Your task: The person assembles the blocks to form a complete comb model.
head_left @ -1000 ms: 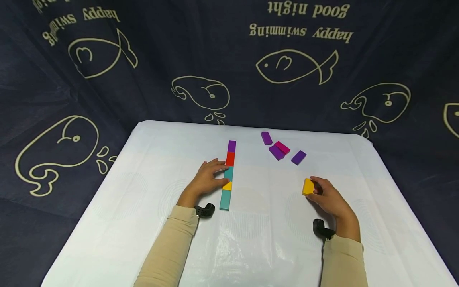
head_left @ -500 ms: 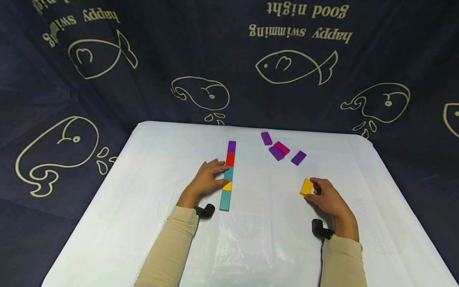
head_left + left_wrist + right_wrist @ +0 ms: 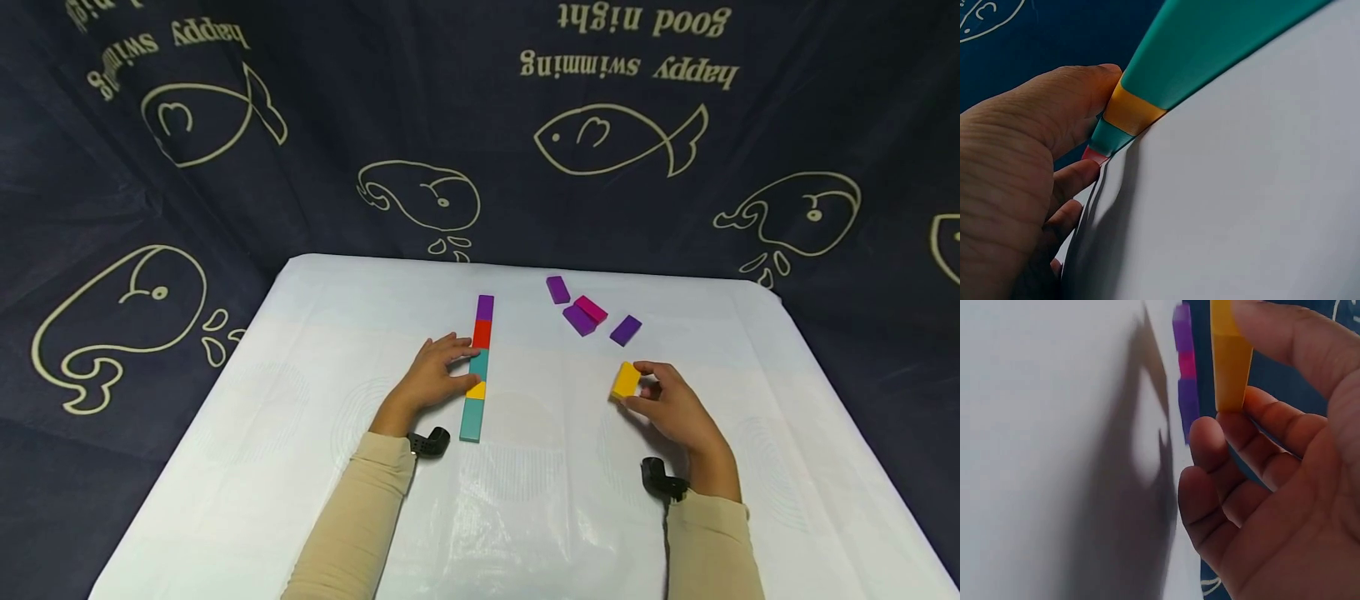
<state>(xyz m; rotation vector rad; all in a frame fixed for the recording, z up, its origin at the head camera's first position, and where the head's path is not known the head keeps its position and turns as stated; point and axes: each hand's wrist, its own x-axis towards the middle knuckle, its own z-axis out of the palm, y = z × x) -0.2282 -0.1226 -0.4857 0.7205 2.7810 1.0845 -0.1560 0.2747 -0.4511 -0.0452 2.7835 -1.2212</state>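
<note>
The right hand (image 3: 675, 410) pinches a yellow block (image 3: 626, 381) between thumb and fingers, on the right half of the white counter (image 3: 555, 483). Compared with a second ago, hand and block have shifted left and slightly farther from the person, narrowing the gap to the row (image 3: 478, 364), though the two remain well apart. The block is tilted, and the right wrist view shows it raised off the counter.

The left hand (image 3: 433, 375) has stayed where it was, unclenched, fingers spread and loosely bent against the row's left side. Its thumb touches the yellow piece (image 3: 476, 390) and its forefinger the middle teal piece (image 3: 478, 367).

The row is unchanged: from the far end, purple piece (image 3: 485, 307), red piece (image 3: 482, 335), middle teal piece, yellow piece, near teal piece (image 3: 472, 420), all end to end.

Beyond the right hand, the pink block (image 3: 592, 309) sits against a purple block (image 3: 579, 320); two more purple ones lie apart on either side. These four have kept their places. Dark cloth (image 3: 450, 83) with fish drawings hangs behind.
</note>
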